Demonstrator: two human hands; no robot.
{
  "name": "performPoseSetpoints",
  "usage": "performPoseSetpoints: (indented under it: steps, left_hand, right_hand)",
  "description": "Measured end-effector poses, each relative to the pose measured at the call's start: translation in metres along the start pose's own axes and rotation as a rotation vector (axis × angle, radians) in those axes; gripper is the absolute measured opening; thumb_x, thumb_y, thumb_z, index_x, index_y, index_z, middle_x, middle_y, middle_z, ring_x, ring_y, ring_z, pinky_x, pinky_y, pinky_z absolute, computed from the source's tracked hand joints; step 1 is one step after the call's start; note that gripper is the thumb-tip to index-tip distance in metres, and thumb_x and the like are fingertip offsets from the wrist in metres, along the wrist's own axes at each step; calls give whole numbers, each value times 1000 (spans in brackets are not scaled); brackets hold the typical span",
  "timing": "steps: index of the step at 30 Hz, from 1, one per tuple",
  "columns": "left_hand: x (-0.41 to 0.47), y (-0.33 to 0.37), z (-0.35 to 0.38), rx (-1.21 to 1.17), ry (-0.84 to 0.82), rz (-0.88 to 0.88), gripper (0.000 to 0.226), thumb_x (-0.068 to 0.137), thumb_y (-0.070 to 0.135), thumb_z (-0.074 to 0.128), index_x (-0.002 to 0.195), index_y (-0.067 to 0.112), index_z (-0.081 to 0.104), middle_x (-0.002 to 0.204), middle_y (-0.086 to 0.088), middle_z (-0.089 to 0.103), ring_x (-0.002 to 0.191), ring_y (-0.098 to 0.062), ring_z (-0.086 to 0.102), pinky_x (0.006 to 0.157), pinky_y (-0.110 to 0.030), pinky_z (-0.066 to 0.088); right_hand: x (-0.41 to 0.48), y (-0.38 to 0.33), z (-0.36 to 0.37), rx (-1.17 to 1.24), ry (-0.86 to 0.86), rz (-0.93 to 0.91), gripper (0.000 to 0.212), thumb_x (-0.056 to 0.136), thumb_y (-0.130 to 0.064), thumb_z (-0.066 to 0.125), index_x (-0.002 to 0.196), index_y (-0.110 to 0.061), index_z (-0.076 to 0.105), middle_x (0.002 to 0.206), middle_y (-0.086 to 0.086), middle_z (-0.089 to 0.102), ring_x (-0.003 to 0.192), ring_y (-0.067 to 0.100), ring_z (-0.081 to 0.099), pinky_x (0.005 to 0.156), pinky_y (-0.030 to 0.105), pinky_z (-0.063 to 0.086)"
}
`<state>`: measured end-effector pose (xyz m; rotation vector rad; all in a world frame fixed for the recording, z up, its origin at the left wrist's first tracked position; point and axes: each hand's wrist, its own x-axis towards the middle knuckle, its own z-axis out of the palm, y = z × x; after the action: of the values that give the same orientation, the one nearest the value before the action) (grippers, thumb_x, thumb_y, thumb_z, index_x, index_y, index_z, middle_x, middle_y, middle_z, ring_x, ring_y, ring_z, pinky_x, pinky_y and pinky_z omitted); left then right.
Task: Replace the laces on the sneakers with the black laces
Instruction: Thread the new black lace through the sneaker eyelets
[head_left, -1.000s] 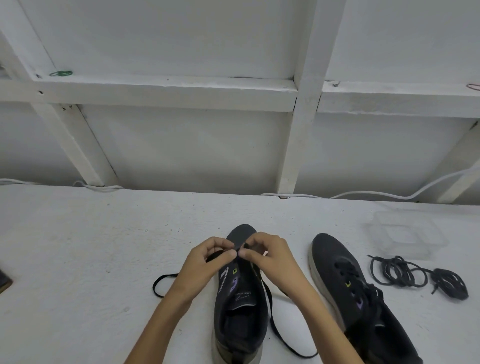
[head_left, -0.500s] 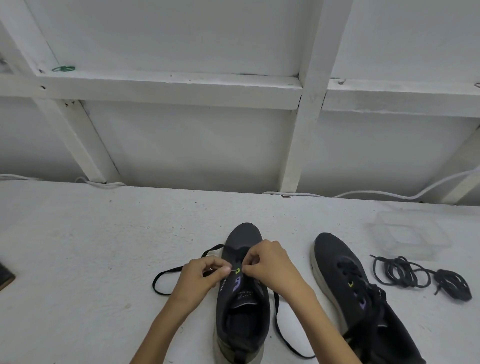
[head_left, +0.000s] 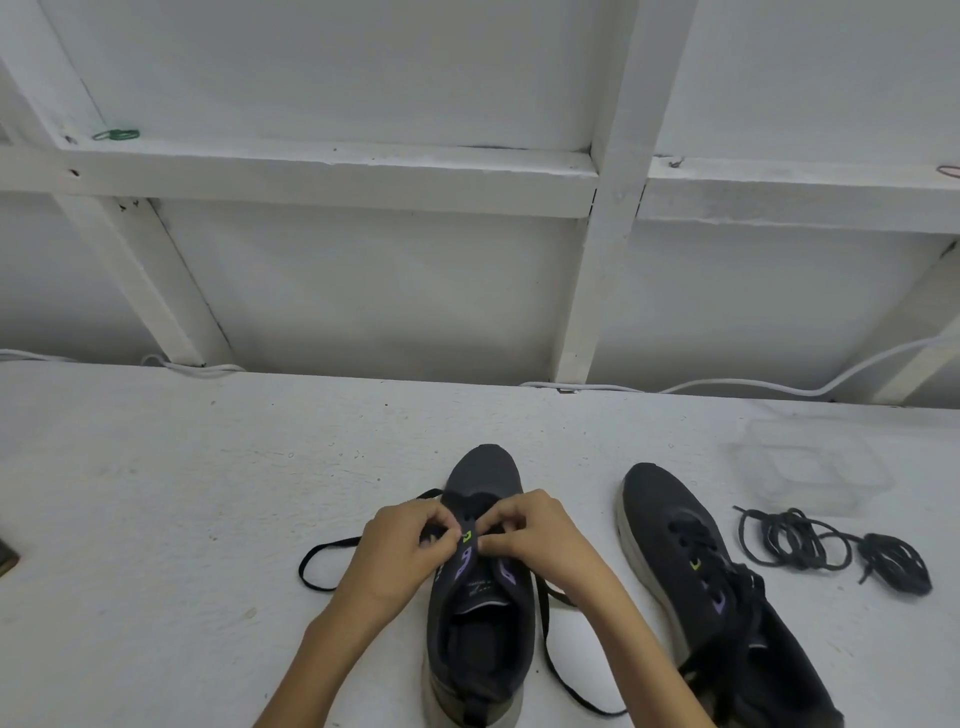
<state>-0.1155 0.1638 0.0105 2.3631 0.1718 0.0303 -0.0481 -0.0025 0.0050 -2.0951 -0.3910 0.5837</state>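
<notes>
Head: two sneakers (head_left: 485, 467) (head_left: 660, 499), two hands (head_left: 395, 551) (head_left: 540, 535)

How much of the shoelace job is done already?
About halfway, it seems. Done: the right-side sneaker looks laced. In hand: the left hand and right hand pinch the black lace at the front eyelets of the middle sneaker, its ends trailing loose. Left: threading the rest of that shoe's eyelets.

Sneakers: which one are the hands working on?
The centre sneaker: left hand and right hand both pinch at its eyelet row. The other sneaker, to its right, lies untouched.
</notes>
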Motion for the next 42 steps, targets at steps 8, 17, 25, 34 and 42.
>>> performPoseSetpoints:
  steps: [8, 17, 25, 34, 42]
  left_hand:
    - [11, 12, -5, 216, -127, 71, 12, 93, 28, 58, 93, 24, 69, 81, 14, 63, 65, -2, 52, 58, -9, 34]
    - [-5, 1, 3, -90, -27, 13, 31, 76, 64, 65, 98, 43, 64, 99, 25, 63, 98, 11, 55, 84, -13, 44]
    - [-1, -3, 0, -29, -17, -21, 43, 63, 64, 38, 94, 53, 65, 105, 29, 56, 100, 11, 47, 91, -28, 41]
    - [-4, -8, 3, -78, -9, -6, 33, 67, 63, 37, 92, 57, 58, 102, 31, 56, 105, 5, 49, 97, -31, 42]
    - [-2, -1, 13, -314, 29, 81, 31, 78, 59, 52, 90, 36, 68, 95, 18, 64, 98, -8, 59, 82, -10, 39]
  right_hand:
    - [1, 3, 5, 77, 24, -3, 9, 71, -18, 77, 79, -22, 78, 53, -3, 46, 57, 14, 44, 62, 31, 37]
    - [-1, 1, 12, -27, 75, -4, 7, 65, -31, 63, 65, -37, 68, 57, -9, 52, 61, 8, 51, 63, 32, 43]
    - [-5, 5, 10, 336, 94, 8, 5, 77, -6, 69, 73, -3, 69, 61, 12, 50, 58, 15, 50, 60, 27, 42]
    - [2, -37, -35, 420, 209, -90, 8, 81, -2, 66, 78, 5, 67, 77, 17, 56, 73, 15, 49, 62, 11, 42]
    - [-8, -41, -37, 404, 62, -137, 8, 90, -13, 67, 88, -7, 71, 70, -7, 64, 63, 4, 51, 63, 11, 43]
